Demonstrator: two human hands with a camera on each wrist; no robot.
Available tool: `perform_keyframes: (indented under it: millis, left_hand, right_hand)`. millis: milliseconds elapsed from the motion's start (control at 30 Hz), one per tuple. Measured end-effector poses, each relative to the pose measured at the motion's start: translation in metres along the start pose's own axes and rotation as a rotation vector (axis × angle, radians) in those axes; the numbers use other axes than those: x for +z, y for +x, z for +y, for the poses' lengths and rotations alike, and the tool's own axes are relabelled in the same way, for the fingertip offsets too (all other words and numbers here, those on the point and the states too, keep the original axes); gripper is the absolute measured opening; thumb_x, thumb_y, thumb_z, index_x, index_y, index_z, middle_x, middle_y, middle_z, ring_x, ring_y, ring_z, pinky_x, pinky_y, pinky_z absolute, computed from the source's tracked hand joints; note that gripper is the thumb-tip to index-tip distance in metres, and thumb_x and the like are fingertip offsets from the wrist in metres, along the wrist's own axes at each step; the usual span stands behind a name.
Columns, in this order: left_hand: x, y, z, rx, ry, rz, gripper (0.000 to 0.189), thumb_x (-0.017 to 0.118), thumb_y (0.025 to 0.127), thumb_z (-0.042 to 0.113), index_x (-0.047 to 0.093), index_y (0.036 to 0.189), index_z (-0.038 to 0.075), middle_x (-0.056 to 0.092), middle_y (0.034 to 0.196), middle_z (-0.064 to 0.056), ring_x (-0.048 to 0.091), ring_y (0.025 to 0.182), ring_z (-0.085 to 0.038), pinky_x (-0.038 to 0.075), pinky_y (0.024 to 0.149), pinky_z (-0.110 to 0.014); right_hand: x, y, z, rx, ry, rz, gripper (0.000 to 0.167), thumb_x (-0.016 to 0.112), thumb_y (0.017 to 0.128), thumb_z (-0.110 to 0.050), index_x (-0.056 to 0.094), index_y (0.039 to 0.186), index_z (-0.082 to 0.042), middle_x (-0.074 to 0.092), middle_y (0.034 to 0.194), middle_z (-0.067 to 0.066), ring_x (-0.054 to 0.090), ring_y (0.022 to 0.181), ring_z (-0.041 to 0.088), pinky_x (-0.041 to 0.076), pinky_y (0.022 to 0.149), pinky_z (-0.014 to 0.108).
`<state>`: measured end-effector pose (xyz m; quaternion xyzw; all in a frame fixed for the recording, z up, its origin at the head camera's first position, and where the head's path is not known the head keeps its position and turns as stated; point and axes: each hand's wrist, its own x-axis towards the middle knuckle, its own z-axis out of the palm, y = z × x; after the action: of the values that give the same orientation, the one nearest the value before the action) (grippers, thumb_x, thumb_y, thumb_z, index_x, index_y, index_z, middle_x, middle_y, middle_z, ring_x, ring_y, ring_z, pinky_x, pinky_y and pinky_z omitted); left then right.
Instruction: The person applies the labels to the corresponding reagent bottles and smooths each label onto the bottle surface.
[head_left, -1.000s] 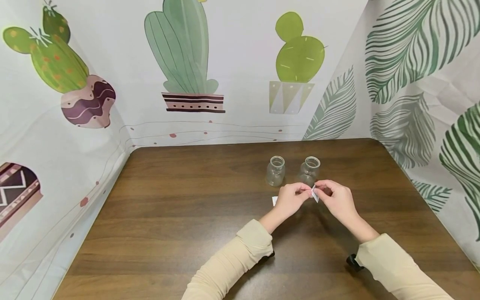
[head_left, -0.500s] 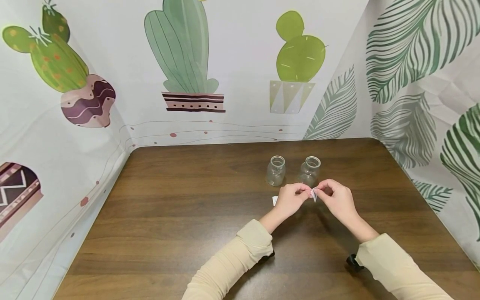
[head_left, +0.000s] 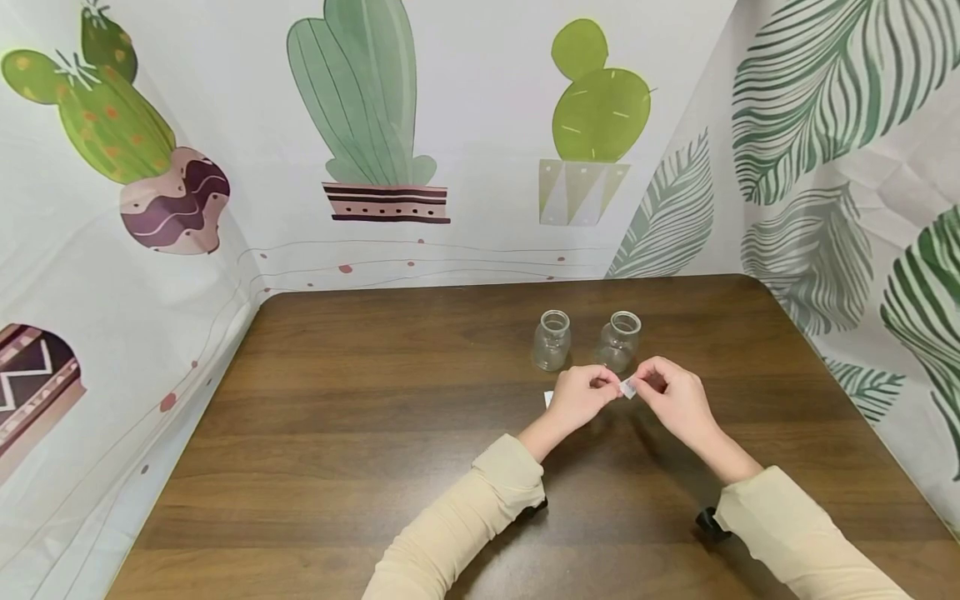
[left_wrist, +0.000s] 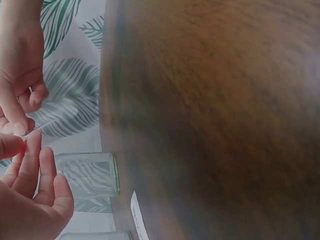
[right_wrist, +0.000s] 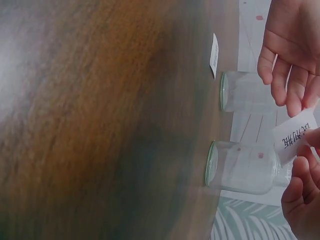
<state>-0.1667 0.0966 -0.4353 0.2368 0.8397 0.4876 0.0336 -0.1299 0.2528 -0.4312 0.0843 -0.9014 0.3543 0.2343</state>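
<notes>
A small white paper label (head_left: 628, 388) is pinched between my two hands, in front of the right glass jar (head_left: 618, 343). My left hand (head_left: 580, 397) grips its left end between thumb and forefinger. On the other side, the thumb and forefinger of my right hand (head_left: 677, 398) hold the right end. Handwritten characters show on the label (right_wrist: 292, 137) in the right wrist view. A second label (left_wrist: 137, 216) lies on the table, partly hidden behind my left hand in the head view. The left glass jar (head_left: 552, 343) stands upright beside the right one.
The brown wooden table (head_left: 337, 433) reaches back to a white cloth backdrop (head_left: 487, 125) printed with cacti and leaves. Both jars are uncapped and stand just beyond the hands. A black wrist strap (head_left: 711, 525) shows under the right sleeve.
The label between the fingers has turned from nearly edge-on to a flatter angle toward the head camera. Both hands stay in almost the same place; the jars have not moved.
</notes>
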Motion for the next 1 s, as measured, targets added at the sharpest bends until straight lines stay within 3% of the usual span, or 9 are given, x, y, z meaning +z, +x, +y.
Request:
perform_keyframes:
  millis: [167, 467, 833, 1000]
  left_hand:
    - [0.004, 0.004, -0.004, -0.063, 0.013, -0.021, 0.005, 0.066, 0.075, 0.019, 0.067, 0.077, 0.014, 0.067, 0.070, 0.006, 0.053, 0.061, 0.005, 0.038, 0.057, -0.010]
    - [0.007, 0.007, -0.006, -0.078, -0.009, -0.037, 0.005, 0.066, 0.075, 0.019, 0.067, 0.077, 0.014, 0.066, 0.069, 0.005, 0.049, 0.059, 0.004, 0.037, 0.055, -0.012]
    - [0.007, 0.010, -0.007, -0.076, 0.062, -0.014, 0.006, 0.063, 0.074, 0.018, 0.067, 0.077, 0.014, 0.066, 0.071, 0.006, 0.050, 0.060, 0.004, 0.036, 0.056, -0.010]
    - [0.008, 0.010, -0.007, -0.076, 0.142, -0.006, 0.005, 0.064, 0.073, 0.020, 0.066, 0.075, 0.017, 0.064, 0.067, 0.009, 0.048, 0.058, 0.003, 0.034, 0.054, -0.011]
  right_hand:
    - [-0.002, -0.001, 0.002, -0.047, 0.005, 0.002, 0.016, 0.070, 0.068, 0.002, 0.059, 0.070, -0.010, 0.055, 0.064, -0.002, 0.038, 0.051, -0.002, 0.032, 0.047, 0.013]
    - [-0.008, -0.003, 0.008, -0.083, 0.045, -0.035, 0.018, 0.070, 0.067, 0.004, 0.059, 0.071, -0.010, 0.056, 0.069, -0.004, 0.044, 0.055, -0.001, 0.036, 0.050, 0.011]
    - [-0.012, -0.005, 0.010, -0.109, 0.012, -0.067, 0.022, 0.070, 0.066, 0.005, 0.059, 0.071, -0.013, 0.054, 0.068, -0.007, 0.043, 0.055, -0.002, 0.035, 0.049, 0.012]
    - [-0.015, -0.006, 0.012, -0.115, -0.003, -0.071, 0.023, 0.071, 0.066, 0.004, 0.058, 0.070, -0.015, 0.054, 0.069, -0.007, 0.044, 0.057, -0.004, 0.035, 0.050, 0.011]
